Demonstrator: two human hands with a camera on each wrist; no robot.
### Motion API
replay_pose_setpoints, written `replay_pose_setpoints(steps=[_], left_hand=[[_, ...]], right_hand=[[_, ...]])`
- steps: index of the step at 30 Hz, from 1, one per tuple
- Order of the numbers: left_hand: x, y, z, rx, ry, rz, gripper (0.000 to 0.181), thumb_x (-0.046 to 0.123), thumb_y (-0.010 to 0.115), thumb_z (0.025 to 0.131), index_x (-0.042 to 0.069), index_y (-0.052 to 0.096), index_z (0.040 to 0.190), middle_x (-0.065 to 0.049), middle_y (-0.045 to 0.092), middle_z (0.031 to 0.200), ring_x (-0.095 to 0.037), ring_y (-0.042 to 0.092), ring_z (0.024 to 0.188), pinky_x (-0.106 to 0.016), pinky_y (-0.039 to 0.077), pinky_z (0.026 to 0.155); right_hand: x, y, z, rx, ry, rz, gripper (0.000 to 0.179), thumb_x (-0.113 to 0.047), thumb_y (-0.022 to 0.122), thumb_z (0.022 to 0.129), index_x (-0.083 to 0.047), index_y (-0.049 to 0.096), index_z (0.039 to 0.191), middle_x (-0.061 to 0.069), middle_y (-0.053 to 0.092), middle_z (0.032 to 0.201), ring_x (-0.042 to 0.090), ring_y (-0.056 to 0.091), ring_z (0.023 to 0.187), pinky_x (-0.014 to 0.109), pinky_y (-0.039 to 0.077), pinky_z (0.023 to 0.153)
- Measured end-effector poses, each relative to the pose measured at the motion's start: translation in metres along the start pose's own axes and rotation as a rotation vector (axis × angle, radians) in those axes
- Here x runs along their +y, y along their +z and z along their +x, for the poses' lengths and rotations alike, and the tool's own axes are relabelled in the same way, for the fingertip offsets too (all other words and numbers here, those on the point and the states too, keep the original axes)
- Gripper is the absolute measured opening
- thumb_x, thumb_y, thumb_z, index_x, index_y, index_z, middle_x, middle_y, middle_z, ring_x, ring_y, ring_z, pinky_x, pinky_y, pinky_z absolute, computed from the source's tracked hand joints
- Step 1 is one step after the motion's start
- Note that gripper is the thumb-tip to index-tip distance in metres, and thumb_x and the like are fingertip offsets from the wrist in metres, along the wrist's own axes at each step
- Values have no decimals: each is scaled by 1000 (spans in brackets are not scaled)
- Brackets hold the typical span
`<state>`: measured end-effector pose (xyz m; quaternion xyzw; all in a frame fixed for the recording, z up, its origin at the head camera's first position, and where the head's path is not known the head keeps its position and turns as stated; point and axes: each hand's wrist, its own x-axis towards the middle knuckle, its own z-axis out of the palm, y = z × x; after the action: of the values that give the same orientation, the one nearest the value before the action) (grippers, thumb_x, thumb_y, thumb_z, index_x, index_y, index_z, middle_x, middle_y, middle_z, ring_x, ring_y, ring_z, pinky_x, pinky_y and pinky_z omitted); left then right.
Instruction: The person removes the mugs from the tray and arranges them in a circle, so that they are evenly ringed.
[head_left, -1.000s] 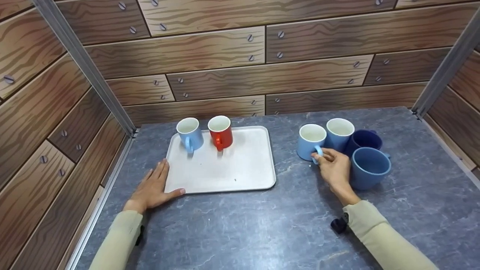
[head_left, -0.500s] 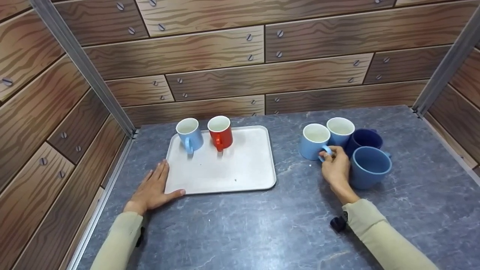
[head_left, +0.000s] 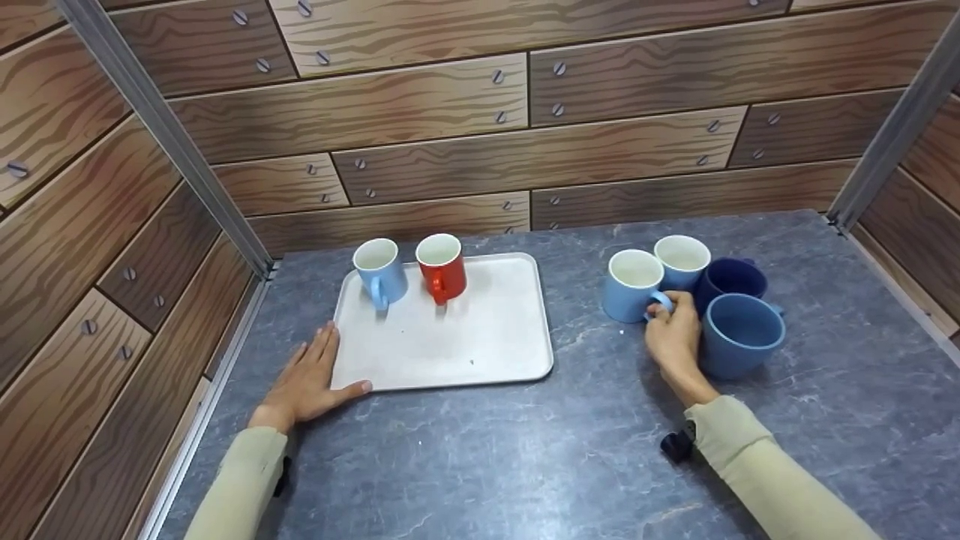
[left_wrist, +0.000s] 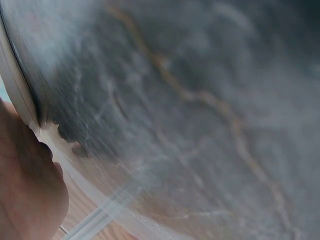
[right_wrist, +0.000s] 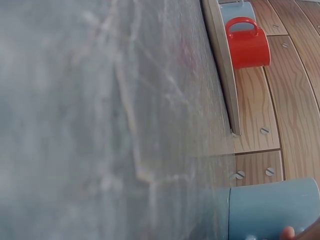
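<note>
At the right of the head view, my right hand (head_left: 673, 334) pinches the handle of a light blue mug (head_left: 628, 296) that stands upright on the table. The same mug's side (right_wrist: 272, 207) fills the lower right of the right wrist view, with a fingertip on it. My left hand (head_left: 300, 386) lies flat with fingers spread at the near left corner of a white tray (head_left: 450, 345), its fingers and thumb along the edge. On the tray's far part stand another light blue mug (head_left: 384, 277) and a red mug (head_left: 444, 274), both upright.
Close beside my right hand stand a light blue mug (head_left: 681, 262) behind, a dark navy mug (head_left: 720, 296) and a larger blue mug (head_left: 739, 352). Wood-patterned walls (head_left: 420, 112) with metal corner posts (head_left: 161, 127) enclose the grey marbled table (head_left: 480, 457).
The light blue mug has shifted slightly right with my right hand, its handle turning more to the right. My left hand and the tray have stayed in place.
</note>
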<state>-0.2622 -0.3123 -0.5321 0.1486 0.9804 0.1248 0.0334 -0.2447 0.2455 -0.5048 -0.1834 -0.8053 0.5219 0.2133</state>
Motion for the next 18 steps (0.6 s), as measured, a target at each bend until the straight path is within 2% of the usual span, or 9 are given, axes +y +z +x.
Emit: replay_pose_setpoints(steps=[4,7,13,18], left_hand=[[0,0,1,3,1,-1,125,81,61,90,-4,14,169,-21,9,179,-41,12,166,-62,13,134],[0,0,1,3,0,-5,125,81,61,90,-4,13,169,-21,9,179,-41,12,166,-62,13,134],[1,1,1,5,2,-9,125,80,61,90,-4,13,169,-22,9,179,-41,12,165,-62,13,134],[1,1,0,-2,-4,-7,125,80,61,90,-4,14,169,-21,8,179,-41,11,166,-62,13,134]], right_hand=[[0,0,1,1,-1,2,26,4,39,106,11,53,127,29,66,115,40,63,112,44,45,101],[-1,-1,0,4,-14,1,26,3,43,107,12,52,129,31,64,121,43,61,118,49,45,106],[-7,-1,-6,41,-137,-18,35,-1,56,104,13,50,136,34,51,136,49,49,132,55,36,118],[-19,1,-11,88,-238,-31,40,-4,64,101,9,53,137,29,50,137,47,46,132,56,36,115]])
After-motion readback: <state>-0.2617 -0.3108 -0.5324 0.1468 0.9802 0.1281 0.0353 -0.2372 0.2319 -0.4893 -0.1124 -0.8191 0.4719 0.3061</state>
